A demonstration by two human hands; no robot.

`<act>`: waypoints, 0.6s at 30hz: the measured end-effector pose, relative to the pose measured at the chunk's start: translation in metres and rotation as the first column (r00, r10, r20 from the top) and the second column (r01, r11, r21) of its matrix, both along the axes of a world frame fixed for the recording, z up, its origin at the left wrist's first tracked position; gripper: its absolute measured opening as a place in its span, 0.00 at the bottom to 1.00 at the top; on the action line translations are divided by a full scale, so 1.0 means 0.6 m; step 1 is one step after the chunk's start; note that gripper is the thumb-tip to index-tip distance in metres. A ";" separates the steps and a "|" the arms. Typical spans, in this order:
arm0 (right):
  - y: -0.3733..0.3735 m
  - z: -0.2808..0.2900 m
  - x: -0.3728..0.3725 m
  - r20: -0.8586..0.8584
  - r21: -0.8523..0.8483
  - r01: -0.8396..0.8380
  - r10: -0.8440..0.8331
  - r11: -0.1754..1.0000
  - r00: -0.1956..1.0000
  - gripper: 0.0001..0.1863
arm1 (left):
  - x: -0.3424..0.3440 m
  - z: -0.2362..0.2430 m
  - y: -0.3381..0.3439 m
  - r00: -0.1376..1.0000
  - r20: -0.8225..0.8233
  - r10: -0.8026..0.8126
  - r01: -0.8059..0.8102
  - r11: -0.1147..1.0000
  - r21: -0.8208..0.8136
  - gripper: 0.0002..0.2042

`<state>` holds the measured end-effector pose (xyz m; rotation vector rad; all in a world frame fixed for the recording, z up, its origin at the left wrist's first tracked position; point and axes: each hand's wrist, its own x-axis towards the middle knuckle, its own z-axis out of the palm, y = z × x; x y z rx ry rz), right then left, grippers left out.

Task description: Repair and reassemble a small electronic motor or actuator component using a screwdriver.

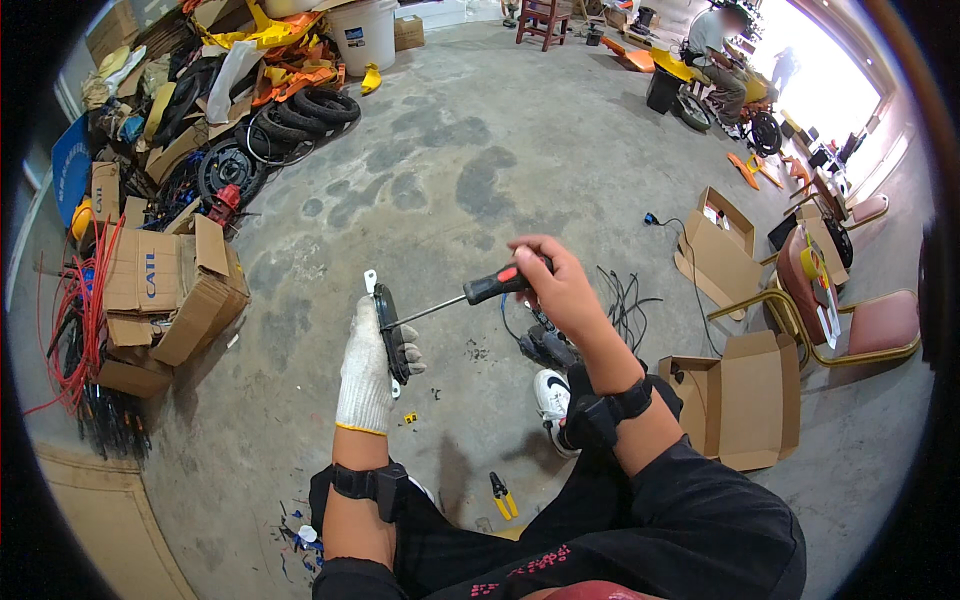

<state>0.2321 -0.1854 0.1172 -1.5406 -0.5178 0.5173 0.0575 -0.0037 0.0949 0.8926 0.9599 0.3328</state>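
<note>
My left hand (pixel 364 365), in a white knitted glove, is closed around a long black part (pixel 384 312) with a pale metal tab at each end. The part stands roughly upright in the palm. A screwdriver (pixel 492 286) with a black and red handle is gripped in my bare right hand (pixel 562 290). Its shaft points left and its tip meets the side of the black part. What lies under the tip is too small to make out. Below the hands, yellow-handled wire strippers (pixel 504 496) lie on the floor between my legs.
Black cables (pixel 625 305) lie right of my hands. Open cardboard boxes (pixel 757 400) and chairs (pixel 885 325) stand at the right. At the left are a cardboard carton (pixel 150 275), red wires (pixel 75 320) and tyres (pixel 300 115). A person (pixel 715 55) sits far right by a wheeled vehicle.
</note>
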 end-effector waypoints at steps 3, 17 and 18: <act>-0.002 -0.001 0.009 -0.154 -0.296 -0.042 -0.004 0.954 0.988 0.16 | -0.002 0.002 -0.001 0.997 -0.050 -0.052 0.053 0.998 0.029 0.34; -0.001 0.007 -0.003 -0.012 -0.122 0.029 -0.031 0.992 0.999 0.20 | 0.007 -0.011 0.007 0.998 -0.024 -0.064 0.064 0.998 0.002 0.34; -0.001 0.004 -0.007 0.049 -0.007 0.077 -0.076 0.997 0.996 0.21 | 0.005 -0.014 0.008 0.998 0.008 -0.067 0.067 0.998 -0.008 0.34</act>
